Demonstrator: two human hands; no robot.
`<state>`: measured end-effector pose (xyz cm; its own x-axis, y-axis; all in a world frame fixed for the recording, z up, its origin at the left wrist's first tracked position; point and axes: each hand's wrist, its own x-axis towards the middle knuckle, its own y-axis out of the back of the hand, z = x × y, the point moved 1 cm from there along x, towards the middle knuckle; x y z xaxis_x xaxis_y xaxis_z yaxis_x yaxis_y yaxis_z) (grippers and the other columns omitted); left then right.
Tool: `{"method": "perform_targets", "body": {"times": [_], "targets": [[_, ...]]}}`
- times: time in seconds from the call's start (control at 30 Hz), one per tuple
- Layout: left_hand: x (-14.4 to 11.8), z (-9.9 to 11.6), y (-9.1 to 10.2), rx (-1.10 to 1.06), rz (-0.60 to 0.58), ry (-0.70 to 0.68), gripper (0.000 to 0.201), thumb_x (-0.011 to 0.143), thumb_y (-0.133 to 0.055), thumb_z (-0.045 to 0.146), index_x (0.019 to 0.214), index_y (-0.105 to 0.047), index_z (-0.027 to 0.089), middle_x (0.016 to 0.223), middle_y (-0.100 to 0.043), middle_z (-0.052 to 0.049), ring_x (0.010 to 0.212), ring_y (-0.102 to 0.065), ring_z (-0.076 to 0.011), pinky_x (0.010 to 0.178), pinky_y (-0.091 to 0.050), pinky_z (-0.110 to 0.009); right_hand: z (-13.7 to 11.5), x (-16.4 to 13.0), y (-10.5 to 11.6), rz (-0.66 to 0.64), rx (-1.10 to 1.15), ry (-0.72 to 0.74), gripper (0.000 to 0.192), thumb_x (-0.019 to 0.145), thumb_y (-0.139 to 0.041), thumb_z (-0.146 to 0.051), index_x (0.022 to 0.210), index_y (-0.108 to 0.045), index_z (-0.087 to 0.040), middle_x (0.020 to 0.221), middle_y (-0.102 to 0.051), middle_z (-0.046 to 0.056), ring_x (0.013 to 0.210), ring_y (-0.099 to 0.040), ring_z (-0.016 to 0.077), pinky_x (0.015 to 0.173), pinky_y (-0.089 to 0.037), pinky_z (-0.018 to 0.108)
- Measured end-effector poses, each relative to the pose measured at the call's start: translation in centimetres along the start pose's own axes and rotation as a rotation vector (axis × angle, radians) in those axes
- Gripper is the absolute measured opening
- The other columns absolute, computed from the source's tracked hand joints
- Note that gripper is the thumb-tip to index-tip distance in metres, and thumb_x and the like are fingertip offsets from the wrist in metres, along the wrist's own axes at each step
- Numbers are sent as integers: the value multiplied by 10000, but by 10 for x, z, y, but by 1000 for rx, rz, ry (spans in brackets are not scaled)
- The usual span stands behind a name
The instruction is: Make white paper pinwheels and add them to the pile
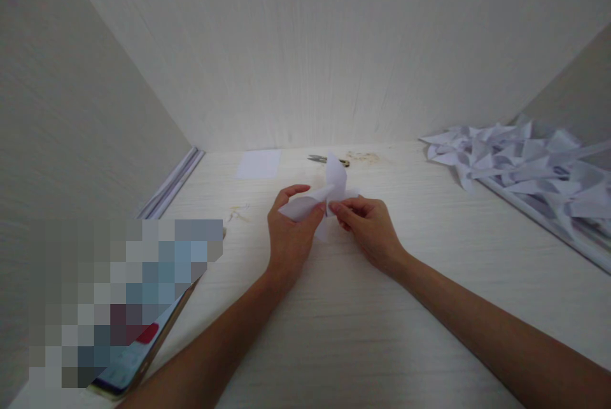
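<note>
Two hands pinch a half-folded white paper piece [319,202] just above the middle of the desk [344,326].
We grip it with our left hand [289,238] under its left flap and our right hand [370,228] at the centre crease; it seems mid-fold, so next we likely need a firm press along that crease. Its long point rises away from us, toward the scissors [327,159].

Showing no readable text, label, brand or number anywhere; the phone [138,358] screen at the lower left appearing blurred out, the paper sheet [259,164] lying blank.
</note>
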<state>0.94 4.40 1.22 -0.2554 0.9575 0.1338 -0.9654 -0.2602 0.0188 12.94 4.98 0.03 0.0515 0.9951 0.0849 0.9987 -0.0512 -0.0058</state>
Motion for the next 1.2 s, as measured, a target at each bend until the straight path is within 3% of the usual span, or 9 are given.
{"method": "perform_targets", "body": {"times": [0.5,0.7,0.87,1.1,1.2], "targets": [[2,0,-1,-40,-79,52,253,573,-677,217,800,-583,158,545,-574,48,467,-487,-68,445,-371,-169,-1,1,4,15,-152,72,253,660,-598,-350,546,-622,-126,423,-432,-41,407,-350,65,395,-254,213],[0,0,-3,-238,-279,148,340,533,-695,195,845,-559,169,628,-644,19,525,-555,-96,508,-412,-198,-9,11,18,20,-387,222,202,660,-598,-297,549,-651,-137,473,-472,-23,442,-385,75,431,-287,222],[-1,0,-2,-445,-425,220,367,585,-646,231,928,-526,183,656,-652,4,602,-605,-146,576,-440,-247,-26,23,26,-83,-586,305,156,660,-616,-238,549,-658,-137,583,-537,7,498,-448,86,464,-320,224],[0,-3,-4,-445,-355,254,316,576,-649,244,841,-494,173,622,-612,28,481,-541,-92,448,-379,-190,-49,23,25,-311,-956,436,163,711,-595,-184,571,-662,-132,609,-535,9,519,-424,81,501,-298,220],[-1,-4,-6,-386,-343,251,367,544,-676,208,852,-480,175,640,-623,23,522,-580,-112,486,-430,-211,-57,19,22,-391,-1105,503,189,739,-575,-158,574,-658,-121,651,-524,25,543,-418,82,520,-297,219]]}}
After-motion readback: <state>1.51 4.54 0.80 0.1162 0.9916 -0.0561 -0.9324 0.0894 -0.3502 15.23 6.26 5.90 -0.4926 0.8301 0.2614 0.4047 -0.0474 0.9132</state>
